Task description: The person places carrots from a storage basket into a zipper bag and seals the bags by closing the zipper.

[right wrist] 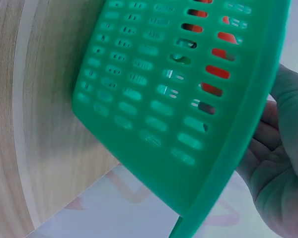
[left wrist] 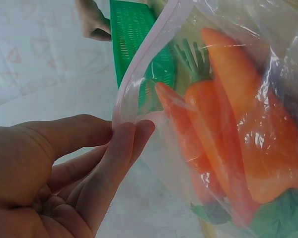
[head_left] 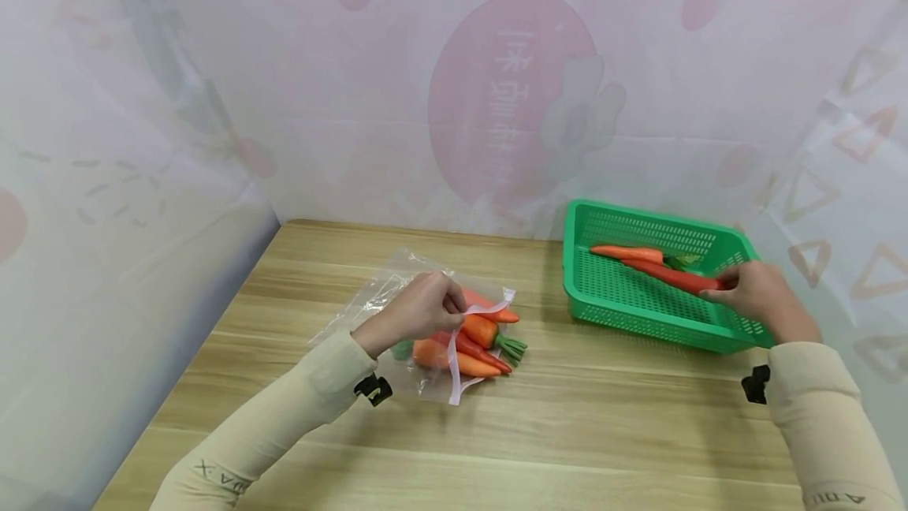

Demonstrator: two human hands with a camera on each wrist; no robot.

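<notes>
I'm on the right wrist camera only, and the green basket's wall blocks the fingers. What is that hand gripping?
Observer: The right hand grips one end of a long red vegetable inside the basket.

Operator: Got it. I have no sight of the left hand. What's it doing?

Observer: The left hand pinches a clear bag by the edge of its mouth.

Operator: And is anything inside that bag?

Observer: Yes, several orange and red vegetables, among them a carrot with green stalks.
</notes>
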